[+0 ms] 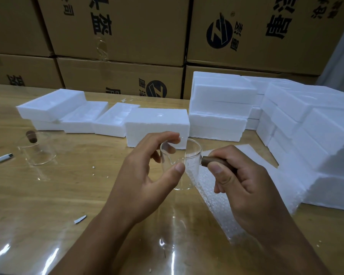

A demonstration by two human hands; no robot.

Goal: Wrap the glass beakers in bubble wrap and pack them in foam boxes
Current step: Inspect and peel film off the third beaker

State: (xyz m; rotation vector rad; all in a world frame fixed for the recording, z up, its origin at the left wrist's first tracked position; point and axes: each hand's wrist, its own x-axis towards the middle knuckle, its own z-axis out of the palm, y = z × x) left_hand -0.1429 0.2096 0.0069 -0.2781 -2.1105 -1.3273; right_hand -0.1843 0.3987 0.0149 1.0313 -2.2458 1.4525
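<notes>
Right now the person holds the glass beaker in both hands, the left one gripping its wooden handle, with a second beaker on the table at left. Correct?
Not quite. The head view shows the right hand gripping the wooden handle; the left hand holds the glass beaker by its wall. The second beaker does stand on the table at left.

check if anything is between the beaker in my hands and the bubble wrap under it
Nothing visible does. The beaker is held right at the edge of the bubble wrap, the right hand gripping its wooden handle and the left hand pinching the glass. The wrap there lies bare.
</notes>
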